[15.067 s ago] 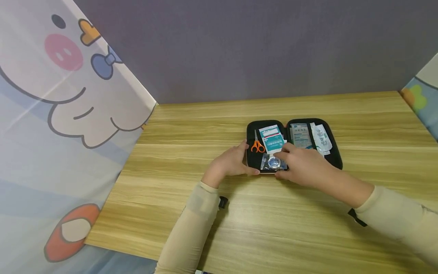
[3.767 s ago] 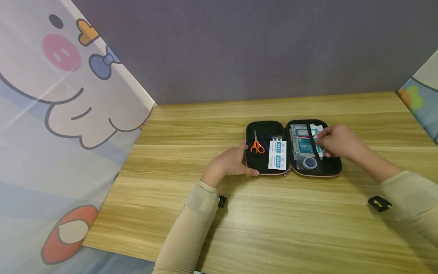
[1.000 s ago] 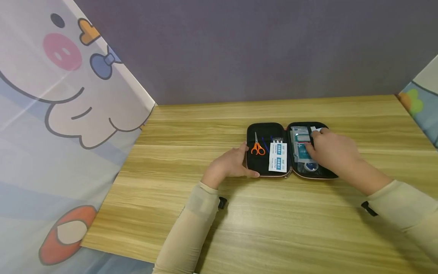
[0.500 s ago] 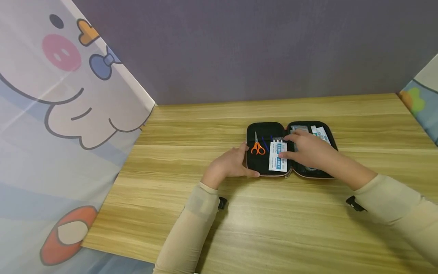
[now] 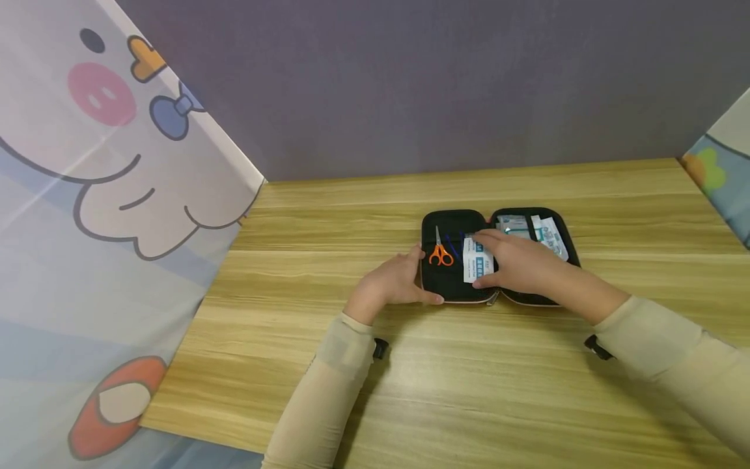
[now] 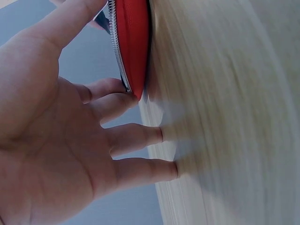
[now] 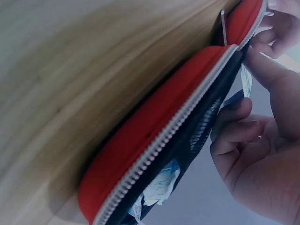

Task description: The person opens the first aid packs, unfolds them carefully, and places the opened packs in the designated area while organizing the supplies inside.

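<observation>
A small zip case (image 5: 438, 284), black inside and red outside (image 7: 145, 131), lies unfolded on the table. My left hand (image 5: 394, 280) steadies its left half; index and middle fingertips touch the red end, while ring and little fingers (image 6: 145, 169) stretch straight onto the tabletop. My right hand (image 5: 530, 266) pinches a white and blue alcohol pad packet (image 5: 471, 260) between thumb and fingers over the left half, near the fold. Orange-handled scissors (image 5: 441, 253) and thin blue strips (image 5: 452, 246) sit left of the packet. The right hand hides part of the right half.
In the right half, clear and teal packets (image 5: 514, 225) and white packets (image 5: 552, 236) sit around a black elastic strap (image 5: 532, 228). The wood-grain table (image 5: 469, 391) meets a grey panel (image 5: 439, 91) behind and a printed curtain (image 5: 117, 273) on the left.
My right hand has come leftward from the case's right half to the alcohol pad packet, which has shifted slightly away from the front edge. The left hand has stayed in place.
</observation>
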Action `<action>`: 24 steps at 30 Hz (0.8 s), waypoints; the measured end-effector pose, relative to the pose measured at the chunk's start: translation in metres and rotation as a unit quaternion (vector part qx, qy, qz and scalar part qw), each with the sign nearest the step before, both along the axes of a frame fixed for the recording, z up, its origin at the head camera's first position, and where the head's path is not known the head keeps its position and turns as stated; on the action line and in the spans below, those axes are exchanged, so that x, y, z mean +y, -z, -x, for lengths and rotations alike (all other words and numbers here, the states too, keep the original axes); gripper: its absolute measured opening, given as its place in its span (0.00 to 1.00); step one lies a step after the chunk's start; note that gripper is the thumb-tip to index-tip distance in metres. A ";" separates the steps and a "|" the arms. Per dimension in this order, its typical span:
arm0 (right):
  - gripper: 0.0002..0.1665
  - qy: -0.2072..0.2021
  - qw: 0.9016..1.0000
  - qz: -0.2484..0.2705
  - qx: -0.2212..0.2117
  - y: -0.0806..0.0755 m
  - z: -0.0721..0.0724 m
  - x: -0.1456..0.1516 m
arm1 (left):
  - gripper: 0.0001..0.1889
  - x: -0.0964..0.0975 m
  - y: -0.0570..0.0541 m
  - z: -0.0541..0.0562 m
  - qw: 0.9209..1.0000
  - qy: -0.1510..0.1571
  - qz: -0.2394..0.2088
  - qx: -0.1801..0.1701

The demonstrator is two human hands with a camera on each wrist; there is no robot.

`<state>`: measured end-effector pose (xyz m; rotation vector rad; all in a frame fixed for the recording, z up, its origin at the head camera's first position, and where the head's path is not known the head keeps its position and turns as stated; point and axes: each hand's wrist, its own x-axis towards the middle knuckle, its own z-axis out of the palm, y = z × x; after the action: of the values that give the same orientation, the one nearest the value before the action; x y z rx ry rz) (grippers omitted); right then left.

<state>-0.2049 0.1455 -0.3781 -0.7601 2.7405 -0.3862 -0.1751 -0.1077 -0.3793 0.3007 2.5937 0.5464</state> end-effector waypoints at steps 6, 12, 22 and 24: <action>0.56 0.002 0.998 -0.017 0.059 0.000 0.011 -0.004 | 0.66 0.000 -0.001 0.001 1.000 0.008 0.002 0.004; 0.52 0.002 0.992 -0.033 0.120 0.002 0.026 -0.011 | 0.66 0.000 -0.002 0.000 1.000 0.006 0.004 0.002; 0.52 0.034 0.991 -0.048 0.124 0.001 0.040 -0.016 | 0.65 -0.001 -0.001 -0.001 1.000 0.000 0.000 0.001; 0.50 0.038 0.992 -0.041 0.116 -0.001 0.039 -0.016 | 0.65 -0.001 -0.001 -0.001 1.000 0.000 -0.001 0.000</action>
<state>-0.2437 0.1292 -0.3772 -0.7218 2.9881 -0.2096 -0.1746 -0.1088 -0.3779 0.3012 2.5934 0.5477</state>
